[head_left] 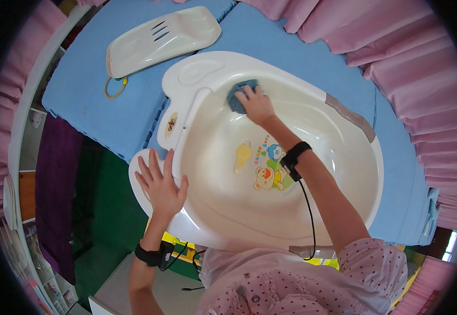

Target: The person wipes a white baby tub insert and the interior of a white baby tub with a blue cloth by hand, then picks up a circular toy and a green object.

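Observation:
A large cream plastic baby bathtub [344, 173] lies on a blue mat, with cartoon stickers [270, 170] on its floor. My right hand [257, 105] reaches deep inside the tub and presses a blue cloth [238, 94] against the far inner wall. My left hand [160, 184] rests flat, fingers spread, on the tub's near left rim. Both wrists wear black bands, and a thin black cable runs down from the right one.
A cream slotted bath insert [160, 39] lies on the blue foam mat [97, 100] beyond the tub, with a yellow cord loop [115, 89] beside it. Pink fabric [396, 58] borders the mat on the right. Purple cloth [55, 178] and green floor lie to the left.

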The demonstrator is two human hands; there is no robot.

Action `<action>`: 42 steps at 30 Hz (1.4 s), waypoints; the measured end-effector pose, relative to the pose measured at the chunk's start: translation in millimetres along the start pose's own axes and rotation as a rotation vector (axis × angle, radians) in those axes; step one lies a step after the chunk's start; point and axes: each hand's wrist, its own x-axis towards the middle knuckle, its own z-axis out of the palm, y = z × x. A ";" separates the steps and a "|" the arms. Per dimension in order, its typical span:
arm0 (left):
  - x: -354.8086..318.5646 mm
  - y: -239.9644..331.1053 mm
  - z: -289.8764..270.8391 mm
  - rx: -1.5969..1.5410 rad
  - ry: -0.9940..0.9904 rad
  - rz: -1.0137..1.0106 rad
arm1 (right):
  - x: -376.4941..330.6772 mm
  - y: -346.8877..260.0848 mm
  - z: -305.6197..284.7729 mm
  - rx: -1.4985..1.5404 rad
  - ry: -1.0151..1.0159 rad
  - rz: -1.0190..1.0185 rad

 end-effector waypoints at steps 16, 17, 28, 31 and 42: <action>-1.4 -0.7 1.4 -0.017 -0.005 -0.008 | -177.9 150.6 -12.1 -0.285 -0.290 0.554; 1.1 2.3 0.9 -0.038 0.003 0.008 | -211.6 185.3 -9.6 -0.220 -0.266 0.772; -3.0 -1.9 2.8 -0.015 0.010 -0.009 | -238.5 161.7 -24.0 -0.030 -0.226 0.669; -2.9 -1.9 0.7 -0.022 0.008 -0.005 | -169.8 123.6 -15.1 0.070 0.019 0.223; -5.6 -3.8 8.8 -0.038 0.001 -0.011 | -0.6 -76.4 10.0 0.000 0.135 -0.266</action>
